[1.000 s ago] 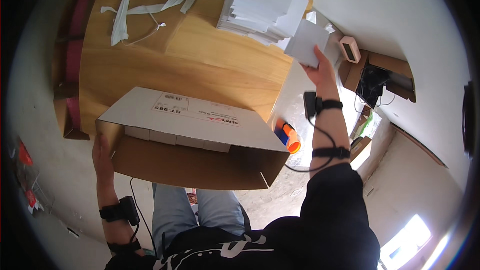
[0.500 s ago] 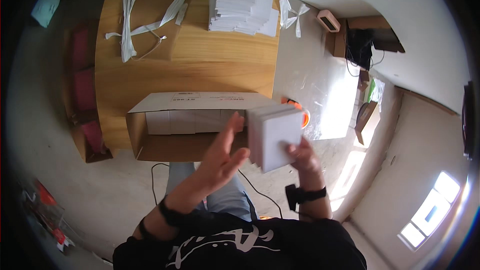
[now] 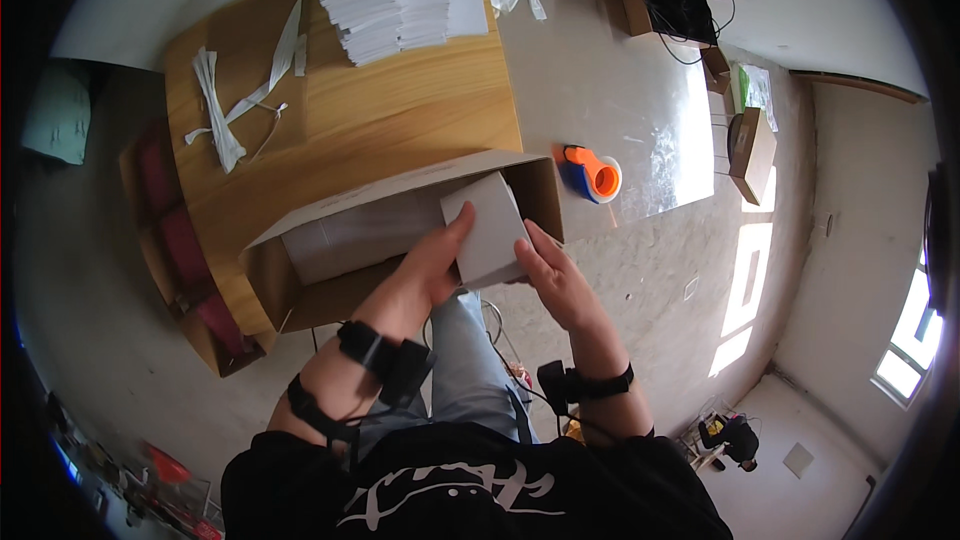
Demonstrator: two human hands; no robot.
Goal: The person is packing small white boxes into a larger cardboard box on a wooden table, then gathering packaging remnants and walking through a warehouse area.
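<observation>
A thick block of white paper pieces (image 3: 488, 230) is held between my two hands at the right end of an open cardboard box (image 3: 268, 292). My left hand (image 3: 436, 262) presses its left side, thumb lying over the top face. My right hand (image 3: 553, 278) grips the right edge, fingers on the far side. The block is tilted and partly over the box opening. Inside, along the far wall, white pieces (image 3: 330, 243) line the box. The box sits at the near edge of a wooden table (image 3: 400, 100).
Tall stacks of white paper (image 3: 360, 10) stand at the table's far side. White strips (image 3: 215, 115) lie at the left. An orange and blue tape dispenser (image 3: 598, 175) is on the grey surface to the right. Boxes with reddish contents (image 3: 180, 210) stand left. A person (image 3: 738, 440) is far off, lower right.
The paper block has moved left and down to the box's right end. My left hand, spread beside the block before, now presses on it. The view has shifted too.
</observation>
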